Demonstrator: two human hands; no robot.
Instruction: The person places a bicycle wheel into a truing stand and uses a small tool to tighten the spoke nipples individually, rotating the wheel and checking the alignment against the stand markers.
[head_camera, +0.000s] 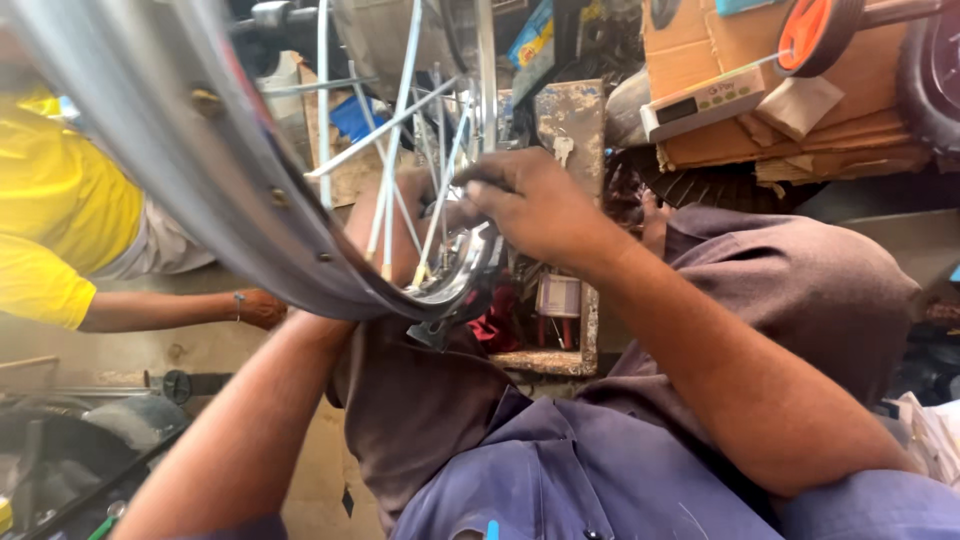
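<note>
Gripping the hub end of the thin steel spokes (400, 190), the right hand (535, 205) works a silver metal bicycle wheel rim (210, 190) on the lap; the left hand's (415, 200) grip is hidden. Behind, a worn wooden tray (560, 355) holds a small tin (558, 296).

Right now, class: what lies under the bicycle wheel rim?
Under the wheel rim: the person's knee, the left forearm, a wooden box edge. The rim hides the left hand.
</note>
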